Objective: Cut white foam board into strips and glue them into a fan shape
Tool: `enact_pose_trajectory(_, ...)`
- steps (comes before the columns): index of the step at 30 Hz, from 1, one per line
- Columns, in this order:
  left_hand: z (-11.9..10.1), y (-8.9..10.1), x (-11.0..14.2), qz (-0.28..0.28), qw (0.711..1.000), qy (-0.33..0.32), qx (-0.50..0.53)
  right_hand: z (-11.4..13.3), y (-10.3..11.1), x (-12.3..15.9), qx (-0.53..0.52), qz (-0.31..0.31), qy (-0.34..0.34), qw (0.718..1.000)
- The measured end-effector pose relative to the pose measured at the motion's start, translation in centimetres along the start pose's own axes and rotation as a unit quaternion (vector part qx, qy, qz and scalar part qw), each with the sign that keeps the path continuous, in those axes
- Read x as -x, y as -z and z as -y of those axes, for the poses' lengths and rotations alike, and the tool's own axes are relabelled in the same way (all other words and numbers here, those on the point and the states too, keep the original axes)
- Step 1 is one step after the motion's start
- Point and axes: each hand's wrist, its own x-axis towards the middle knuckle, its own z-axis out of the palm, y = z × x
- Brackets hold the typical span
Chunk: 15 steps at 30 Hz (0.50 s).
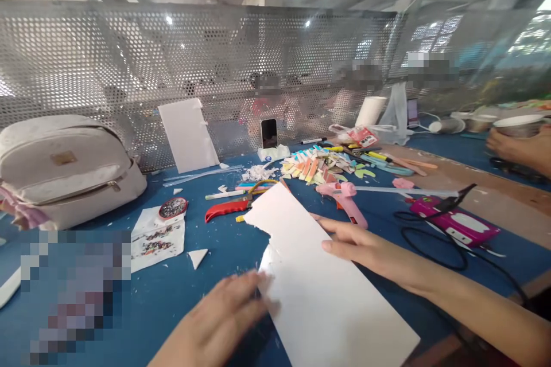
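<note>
A white board [327,281], stiff and sheet-like, slants across the table in front of me; its upper left edge is ragged and broken away. My right hand [353,243] grips the board's right edge, thumb on top and fingers partly beneath. By the left edge is my left hand [224,315], its fingertips smeared by motion, so I cannot tell whether they touch the board. Just past the board's far end lies a red-handled tool [228,207], partly covered. A small white triangular scrap [198,257] lies to the left.
A pink glue gun [344,198] and a magenta power strip [456,221] with black cords lie at right. Behind are a pile of coloured strips [312,165] and a propped phone [269,133]. A pale backpack [69,169] stands left. Another person's hand [520,149] holds a bowl far right.
</note>
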Motion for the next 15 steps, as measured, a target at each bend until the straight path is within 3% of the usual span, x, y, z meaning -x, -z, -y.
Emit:
enact_pose_trajectory(2,0.8,0.8,-0.3,-0.03,0.979,0.152,0.13,0.7,-0.3,0.4,0.005,-0.003,0.032,0.999)
enact_pose_trajectory(5,2.1,1.7,-1.9,-0.047,0.874,0.297,0.383,1.7,-1.2,-0.1,0.045,0.04,0.081,0.995)
enact_pose_trajectory(8,2.8,2.1,-3.9,-0.03,0.823,0.341,0.453,2.7,-2.2,-2.0,0.078,0.08,0.126,0.986)
enact_pose_trajectory(15,3.4,3.0,-4.0,-0.022,0.774,0.395,0.494,3.8,-3.4,-6.8,0.078,0.109,0.171,0.976)
